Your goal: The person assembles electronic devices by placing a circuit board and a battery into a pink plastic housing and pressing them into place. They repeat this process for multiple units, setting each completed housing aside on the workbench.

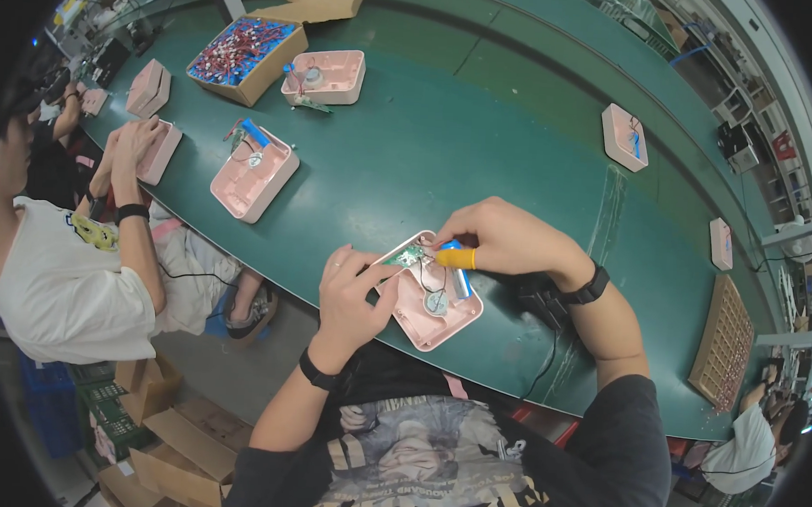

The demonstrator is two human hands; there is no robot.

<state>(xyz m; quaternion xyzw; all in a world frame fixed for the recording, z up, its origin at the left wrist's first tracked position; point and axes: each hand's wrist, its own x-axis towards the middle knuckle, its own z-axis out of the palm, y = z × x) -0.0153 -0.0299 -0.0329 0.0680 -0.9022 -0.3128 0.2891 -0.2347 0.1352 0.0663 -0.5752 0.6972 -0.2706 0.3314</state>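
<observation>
Bench (pixel 503 148): one, long, smooth, green.
Pink plastic shells (pixel 236 194): at least eight, with rounded corners; my shell (pixel 410 314) lies open at my 12 o'clock.
Inside mine: one blue cylinder (pixel 461 283), one round disc (pixel 436 302).
Left hand (pixel 349 292): fingers bent, at one green circuit board (pixel 409 256); I cannot tell how firmly.
Right hand (pixel 508 236): fingertips close together beside the board, one yellow finger sleeve (pixel 458 257); what they pinch, I cannot tell.
Cardboard box (pixel 276 69): one, 11 o'clock, full of thin wires.
Compartment tray (pixel 706 338): one, brown, 2 o'clock.

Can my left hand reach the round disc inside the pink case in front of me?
Probably yes: the left hand is at the left edge of the pink case, the round disc looks uncovered, and the right hand is toward the case's far end, out of the way.
</observation>
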